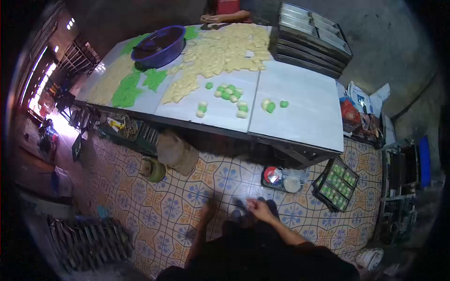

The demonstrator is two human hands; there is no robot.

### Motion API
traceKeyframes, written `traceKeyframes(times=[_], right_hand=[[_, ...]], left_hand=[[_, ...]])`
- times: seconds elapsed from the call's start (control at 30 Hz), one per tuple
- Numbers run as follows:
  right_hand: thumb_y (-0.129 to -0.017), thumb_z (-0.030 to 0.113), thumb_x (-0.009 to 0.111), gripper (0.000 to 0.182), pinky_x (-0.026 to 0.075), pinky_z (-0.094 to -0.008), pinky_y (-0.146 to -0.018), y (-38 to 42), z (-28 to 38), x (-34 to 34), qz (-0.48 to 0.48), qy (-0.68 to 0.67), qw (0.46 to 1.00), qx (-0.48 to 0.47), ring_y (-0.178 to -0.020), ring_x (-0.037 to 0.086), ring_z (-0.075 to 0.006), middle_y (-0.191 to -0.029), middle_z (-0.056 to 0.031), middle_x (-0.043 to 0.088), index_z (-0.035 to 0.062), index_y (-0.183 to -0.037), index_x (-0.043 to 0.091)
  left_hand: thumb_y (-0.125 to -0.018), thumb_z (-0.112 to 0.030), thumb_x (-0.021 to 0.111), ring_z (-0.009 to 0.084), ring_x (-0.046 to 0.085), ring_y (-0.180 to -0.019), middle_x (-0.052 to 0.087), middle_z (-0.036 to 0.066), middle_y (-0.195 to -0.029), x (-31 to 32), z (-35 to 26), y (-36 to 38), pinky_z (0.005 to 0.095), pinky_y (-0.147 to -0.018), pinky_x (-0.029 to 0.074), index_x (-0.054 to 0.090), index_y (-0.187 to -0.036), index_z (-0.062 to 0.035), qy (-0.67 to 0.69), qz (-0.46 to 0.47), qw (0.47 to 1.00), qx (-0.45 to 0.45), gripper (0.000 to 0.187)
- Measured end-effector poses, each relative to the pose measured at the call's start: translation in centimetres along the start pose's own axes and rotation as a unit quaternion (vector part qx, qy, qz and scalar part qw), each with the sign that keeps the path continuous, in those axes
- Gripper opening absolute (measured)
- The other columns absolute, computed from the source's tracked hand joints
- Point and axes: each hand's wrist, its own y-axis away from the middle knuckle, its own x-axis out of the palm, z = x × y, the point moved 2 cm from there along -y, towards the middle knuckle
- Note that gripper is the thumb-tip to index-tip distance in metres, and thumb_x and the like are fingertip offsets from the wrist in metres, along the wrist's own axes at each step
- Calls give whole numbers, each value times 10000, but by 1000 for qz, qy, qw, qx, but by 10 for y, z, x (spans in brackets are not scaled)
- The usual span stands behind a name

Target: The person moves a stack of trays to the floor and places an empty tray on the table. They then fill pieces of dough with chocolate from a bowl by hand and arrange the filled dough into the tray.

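Note:
Low in the view, my left hand (209, 211) hangs over the tiled floor, its fingers blurred and dark. My right hand (258, 208) is to the right of it, fingers curled in, with nothing that I can make out between them. Both are well short of the white table (300, 107). On the table lie small green and cream dough balls (228, 92), a few more balls (268, 106) to the right, a wide sheet of cream dough pieces (229, 47) and flat green dough (126, 91). A purple basin (161, 47) with dark contents stands among the dough.
Across the table is a co-worker in red (228, 6). Stacked metal trays (311, 40) stand at the table's back right. On the floor are a tray of green-and-white balls (336, 185), a small tray with containers (283, 180), a sack (176, 152) and a green gas cylinder (153, 169).

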Motion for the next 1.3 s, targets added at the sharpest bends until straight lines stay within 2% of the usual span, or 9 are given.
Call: traceKeyframes(times=[0.07,0.43,0.63,0.73,0.83,0.87,1.03,1.1,1.3], right_hand=[[-855,109,607,319,512,-295,-748,-50,68,1,48,61,996,-45,-857,638,-162,-985,-131,661,9,-1158,594],[-809,314,624,537,457,-459,-918,-368,231,-111,-66,300,934,-181,-1119,549,-365,-1275,-241,505,51,-1267,525],[-765,688,536,758,356,-643,-912,-457,216,-62,17,594,786,-171,-1295,318,-493,-1520,-212,180,471,-1432,250],[-865,471,527,458,506,-507,-790,-483,189,-55,0,528,828,-190,-1168,439,-445,-1388,-184,387,370,-1309,474],[-873,314,578,418,542,-398,-688,-500,181,-73,-31,424,872,-242,-917,590,-279,-1107,-104,565,251,-1278,500],[-879,313,575,438,533,-377,-666,-509,175,-85,1,221,956,-191,-880,594,-234,-1026,-106,585,217,-1298,488],[-887,294,578,461,485,-393,-594,-490,220,-127,101,-386,914,-78,-833,590,-177,-969,-118,613,95,-1295,496],[-942,262,513,380,455,-318,-783,-545,134,-80,-105,175,892,-403,-906,558,-158,-1113,-82,575,36,-1247,508],[-760,555,651,795,404,-441,-907,-454,238,-80,21,398,893,-206,-1153,501,-360,-1321,-148,486,107,-1372,414]], left_hand=[[-891,-212,547,311,623,-905,635,175,-1037,-15,10,-47,408,-769,498,601,-1107,-30,-272,-74,945,169,287],[-902,-71,551,158,619,-867,665,106,-966,-258,-188,-220,287,-783,491,610,-1104,13,227,-269,936,31,227],[-913,-189,558,239,547,-1019,552,140,-1122,-203,-226,-343,385,-902,439,489,-1221,-7,519,-280,801,-106,365],[-912,-268,553,273,479,-1138,498,185,-1207,-139,-120,-458,427,-956,400,342,-1354,-3,274,-245,922,119,556],[-911,-237,540,279,475,-1145,503,194,-1196,-152,-171,-487,398,-941,418,269,-1402,-2,483,-207,849,60,608],[-917,-186,510,261,497,-1111,514,184,-1177,-198,-254,-456,351,-922,429,325,-1381,4,666,-187,722,-10,534],[-904,-90,501,243,539,-1069,546,171,-1201,-269,-345,-438,319,-939,428,442,-1295,49,425,-224,868,127,419],[-877,-102,535,253,549,-1073,551,177,-1207,-284,-350,-438,343,-936,437,499,-1199,81,405,-273,860,147,372],[-878,-117,499,268,580,-1034,603,168,-1072,-306,-394,-454,356,-903,471,567,-1062,78,342,-289,867,217,276]])
